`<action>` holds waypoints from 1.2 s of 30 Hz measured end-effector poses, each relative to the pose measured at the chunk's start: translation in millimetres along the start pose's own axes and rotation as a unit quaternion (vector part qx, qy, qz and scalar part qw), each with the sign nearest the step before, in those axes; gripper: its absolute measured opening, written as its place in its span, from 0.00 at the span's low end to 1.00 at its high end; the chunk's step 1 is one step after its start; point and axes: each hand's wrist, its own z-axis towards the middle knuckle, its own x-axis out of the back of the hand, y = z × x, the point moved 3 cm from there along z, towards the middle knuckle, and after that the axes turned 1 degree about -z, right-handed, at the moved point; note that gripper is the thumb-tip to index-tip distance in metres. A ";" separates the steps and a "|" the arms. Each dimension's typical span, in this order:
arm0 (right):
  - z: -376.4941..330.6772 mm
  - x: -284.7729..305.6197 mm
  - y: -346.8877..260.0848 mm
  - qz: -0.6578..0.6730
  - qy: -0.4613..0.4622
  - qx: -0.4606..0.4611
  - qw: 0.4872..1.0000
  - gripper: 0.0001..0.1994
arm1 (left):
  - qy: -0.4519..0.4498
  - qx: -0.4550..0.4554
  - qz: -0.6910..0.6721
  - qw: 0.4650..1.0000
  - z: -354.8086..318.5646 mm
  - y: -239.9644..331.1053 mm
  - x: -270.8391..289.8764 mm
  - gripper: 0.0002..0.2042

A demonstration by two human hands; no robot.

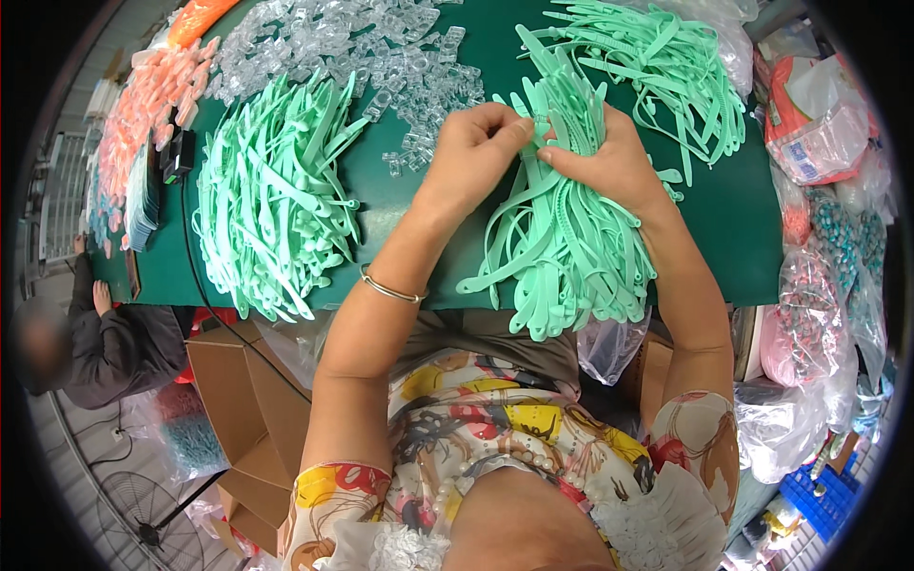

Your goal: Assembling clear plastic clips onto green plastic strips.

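A bunch of mint-green flexible straps (pixel 566 252) hangs over the near edge of the green table, its upper ends standing up between my hands. My right hand (pixel 614 157) is closed around the bunch from the right, thumb across its front. On the other side my left hand (pixel 481 152) is closed, its thumb and forefinger pinched together against the straps; what sits between those fingertips is too small to make out. To the left lies a large pile of the same green straps (pixel 276 200), and another heap of straps (pixel 666 71) is at the far right.
Small clear plastic pieces (pixel 371 52) are spread at the back of the green table (pixel 728 228). Orange pieces (pixel 152 90) and a small black box (pixel 178 157) with a cable lie left. Bagged parts (pixel 809 314) crowd the right side. A co-worker (pixel 124 343) sits left, beyond an open carton (pixel 238 390).
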 end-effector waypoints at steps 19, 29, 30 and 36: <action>0.6 11.5 -0.9 0.112 0.008 -0.091 0.990 0.20 | 0.103 -0.131 0.204 0.965 8.6 -3.6 8.4 0.05; -0.7 9.0 -1.3 0.138 0.027 -0.070 0.988 0.20 | 0.087 -0.139 0.160 0.973 -6.0 16.6 34.4 0.06; -0.8 9.9 1.1 0.142 0.024 -0.069 0.987 0.20 | 0.075 -0.132 0.208 0.966 -9.2 24.2 41.3 0.06; 0.3 14.1 4.1 0.062 0.006 -0.054 0.997 0.21 | 0.018 -0.108 0.454 0.884 -30.6 34.8 66.5 0.10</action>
